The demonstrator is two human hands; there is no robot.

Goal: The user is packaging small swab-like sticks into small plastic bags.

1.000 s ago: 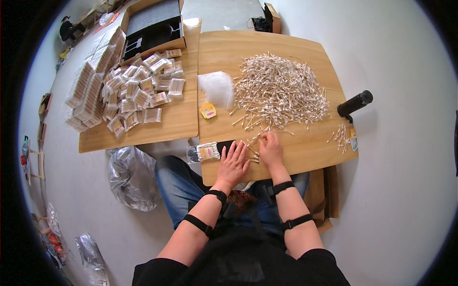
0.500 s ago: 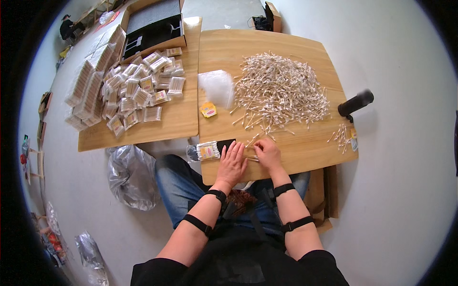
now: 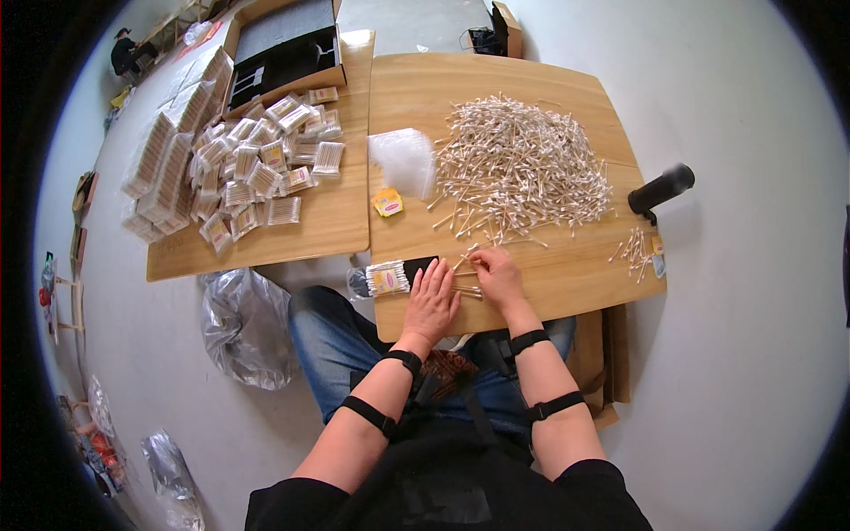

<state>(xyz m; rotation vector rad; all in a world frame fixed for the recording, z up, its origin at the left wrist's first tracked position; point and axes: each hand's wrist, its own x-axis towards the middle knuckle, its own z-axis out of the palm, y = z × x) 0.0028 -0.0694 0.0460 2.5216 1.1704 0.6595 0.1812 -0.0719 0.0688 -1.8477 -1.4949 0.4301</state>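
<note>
My left hand [image 3: 431, 299] lies flat near the table's front edge, fingers stretched out over a black piece [image 3: 420, 268]. Left of it, a clear bag [image 3: 359, 283] hangs partly past the edge, with a row of cotton swabs [image 3: 397, 280] and a yellow-and-white label card [image 3: 381, 281] at its mouth. My right hand [image 3: 499, 281] is closed just to the right, thumb and fingertips pinched on a cotton swab [image 3: 462, 260]. Other loose swabs [image 3: 469, 290] lie between the two hands, their left ends hidden under my left fingers.
A large heap of cotton swabs [image 3: 531, 168] covers the table's far middle. Beside it are flat clear bags [image 3: 403, 159] and yellow cards [image 3: 387, 203]. Filled packs [image 3: 257, 168] and a cardboard box [image 3: 341, 66] occupy the left table. A black cylinder [image 3: 660, 190] stands at the right edge.
My right hand has shifted slightly away from me, its fingertips still pinched. My left hand stays flat in the same place.
</note>
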